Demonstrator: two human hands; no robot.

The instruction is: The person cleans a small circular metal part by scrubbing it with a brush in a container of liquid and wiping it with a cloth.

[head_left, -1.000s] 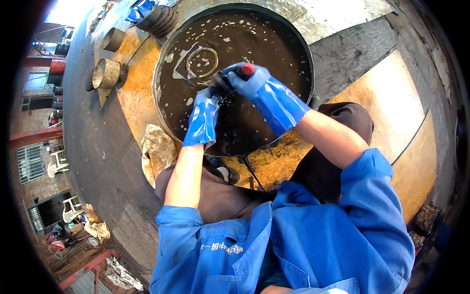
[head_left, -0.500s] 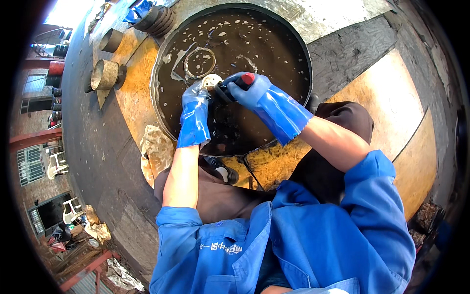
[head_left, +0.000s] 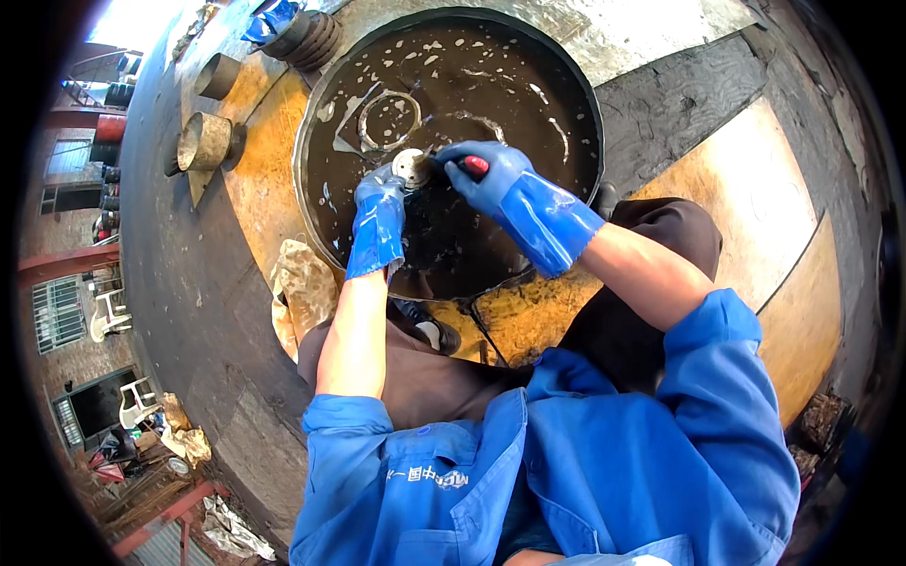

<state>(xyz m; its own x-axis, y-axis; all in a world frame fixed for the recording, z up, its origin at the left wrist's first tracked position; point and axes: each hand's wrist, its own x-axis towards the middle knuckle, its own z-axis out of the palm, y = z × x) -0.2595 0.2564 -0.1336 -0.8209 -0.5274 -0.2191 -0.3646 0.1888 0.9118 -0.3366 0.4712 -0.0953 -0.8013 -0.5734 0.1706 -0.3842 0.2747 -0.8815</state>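
Left hand (head_left: pixel 378 185) gripping pale disc (head_left: pixel 410 166); right hand (head_left: pixel 486 173), red-ended tool (head_left: pixel 476 166); open liquid (head_left: pixel 514 104) rightward to tub rim (head_left: pixel 601 141).

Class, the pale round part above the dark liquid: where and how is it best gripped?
Probably the rim of the pale round part, coming from the left, where the left hand is. Its disc-like face is turned up toward the viewer, while the right hand, with its red-ended tool, occupies the other side.
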